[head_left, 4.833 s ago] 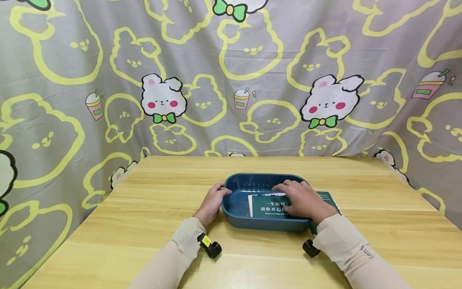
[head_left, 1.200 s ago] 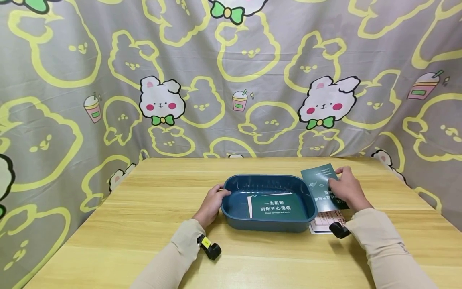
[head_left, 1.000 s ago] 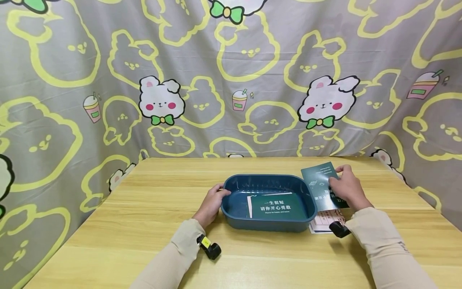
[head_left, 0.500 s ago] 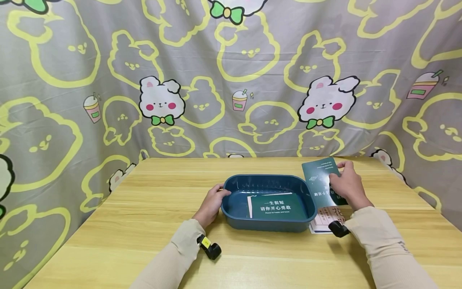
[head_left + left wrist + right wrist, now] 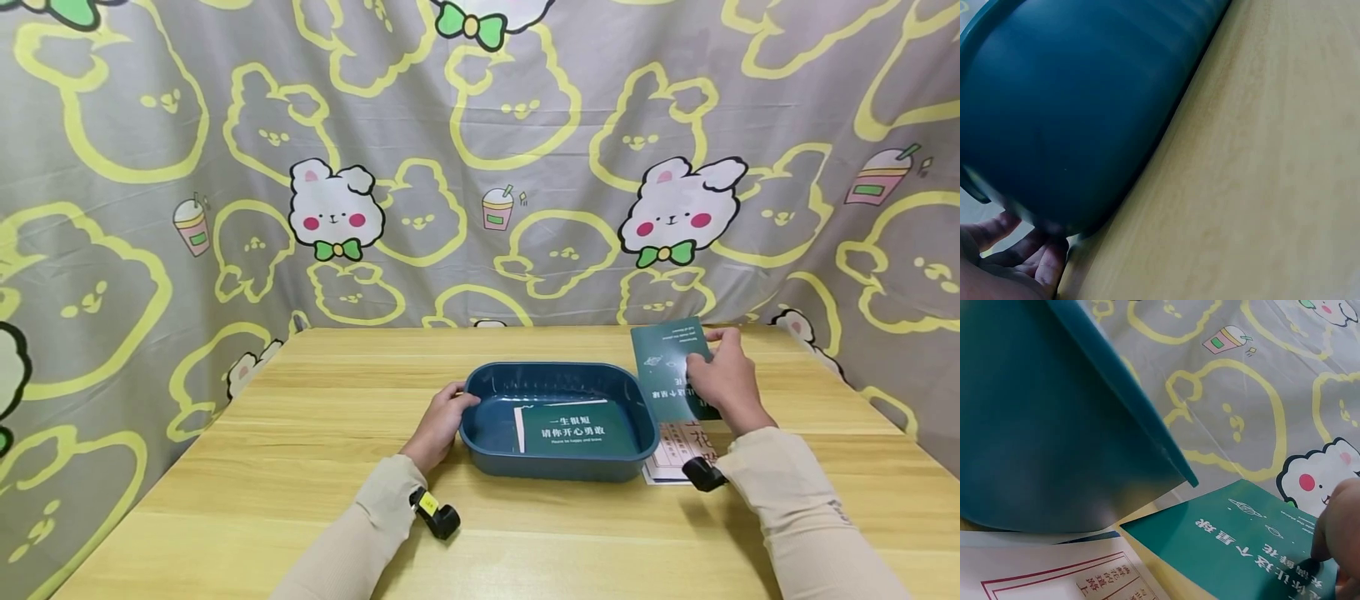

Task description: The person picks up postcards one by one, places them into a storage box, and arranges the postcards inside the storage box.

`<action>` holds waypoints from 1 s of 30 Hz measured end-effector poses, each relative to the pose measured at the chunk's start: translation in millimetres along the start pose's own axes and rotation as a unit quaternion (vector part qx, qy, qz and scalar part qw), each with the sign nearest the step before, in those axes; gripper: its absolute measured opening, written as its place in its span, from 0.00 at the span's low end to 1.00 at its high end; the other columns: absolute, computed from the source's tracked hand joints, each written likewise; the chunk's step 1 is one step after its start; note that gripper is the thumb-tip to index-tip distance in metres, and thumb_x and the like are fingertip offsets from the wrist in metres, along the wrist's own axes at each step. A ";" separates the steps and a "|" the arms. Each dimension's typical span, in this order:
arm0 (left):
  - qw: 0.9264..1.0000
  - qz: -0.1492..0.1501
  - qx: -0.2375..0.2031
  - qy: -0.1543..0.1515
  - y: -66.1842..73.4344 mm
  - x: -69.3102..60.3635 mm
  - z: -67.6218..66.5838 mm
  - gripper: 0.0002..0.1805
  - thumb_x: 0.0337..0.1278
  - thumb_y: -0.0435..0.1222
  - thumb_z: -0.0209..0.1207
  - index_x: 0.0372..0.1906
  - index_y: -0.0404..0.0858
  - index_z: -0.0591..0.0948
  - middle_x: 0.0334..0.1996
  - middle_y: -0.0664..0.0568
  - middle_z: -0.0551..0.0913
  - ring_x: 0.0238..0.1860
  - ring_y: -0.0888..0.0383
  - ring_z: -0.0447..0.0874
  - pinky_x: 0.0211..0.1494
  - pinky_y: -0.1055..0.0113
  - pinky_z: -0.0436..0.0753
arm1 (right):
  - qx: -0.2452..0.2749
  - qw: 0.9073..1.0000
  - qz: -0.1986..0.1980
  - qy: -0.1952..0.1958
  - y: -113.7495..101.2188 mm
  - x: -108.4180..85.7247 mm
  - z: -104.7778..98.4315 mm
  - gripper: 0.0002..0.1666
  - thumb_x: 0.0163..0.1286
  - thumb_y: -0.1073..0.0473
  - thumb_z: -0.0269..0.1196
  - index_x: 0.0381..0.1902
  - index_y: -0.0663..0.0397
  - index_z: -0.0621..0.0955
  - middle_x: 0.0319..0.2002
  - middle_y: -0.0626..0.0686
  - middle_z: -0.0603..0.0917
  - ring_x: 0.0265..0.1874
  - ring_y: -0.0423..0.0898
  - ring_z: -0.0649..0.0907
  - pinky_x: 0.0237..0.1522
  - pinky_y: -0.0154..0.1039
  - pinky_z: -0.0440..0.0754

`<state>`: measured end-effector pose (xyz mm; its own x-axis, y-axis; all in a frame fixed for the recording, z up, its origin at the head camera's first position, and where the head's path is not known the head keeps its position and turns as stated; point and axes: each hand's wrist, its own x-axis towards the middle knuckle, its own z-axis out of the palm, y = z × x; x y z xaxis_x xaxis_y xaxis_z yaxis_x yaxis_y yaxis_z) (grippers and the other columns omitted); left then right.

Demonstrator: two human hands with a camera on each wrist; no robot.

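Observation:
A dark blue oval plastic basin [image 5: 555, 468] stands on the table, with a green postcard [image 5: 573, 429] lying inside over a white-edged one. My left hand [image 5: 438, 421] grips its left end, thumb over the rim; in the left wrist view the fingers [image 5: 1050, 265] touch the basin's outer wall. Right of the basin, my right hand [image 5: 727, 379] pinches another green postcard [image 5: 670, 367] by its right edge, raised and tilted. Below that card lie white cards with red print [image 5: 673, 446], partly covered by it. The right wrist view shows the held postcard [image 5: 1229, 534] beside the basin wall.
The wooden table [image 5: 337, 483] reaches back to a grey curtain [image 5: 480, 283] with cartoon rabbits. A small black camera [image 5: 438, 517] is strapped at the left wrist and another black camera [image 5: 703, 475] at the right.
My right hand has left the basin and taken hold of a green postcard, lifting it slightly up and away, so more of the red-printed cards shows. The left hand and basin stay put.

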<state>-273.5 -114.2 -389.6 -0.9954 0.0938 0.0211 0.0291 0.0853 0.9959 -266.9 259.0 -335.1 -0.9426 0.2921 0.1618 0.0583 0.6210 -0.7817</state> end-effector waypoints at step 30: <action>1.000 -0.001 -0.004 -0.002 0.0 -0.1 0.1 0.20 0.64 0.34 0.51 0.58 0.28 0.72 0.57 0.39 0.72 0.59 0.44 0.68 0.65 0.47 0.65 | 0.016 0.998 -0.022 0.054 -11.7 -3.7 -3.1 0.31 0.70 0.58 0.43 0.69 0.60 0.53 0.54 0.74 0.71 0.39 0.65 0.76 0.28 0.47 0.77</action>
<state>-273.4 -114.1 -389.6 -0.9951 0.0968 0.0194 0.0270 0.0780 0.9966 -263.1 252.9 -324.7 -0.9033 0.3427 0.2582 0.0059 0.6116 -0.7911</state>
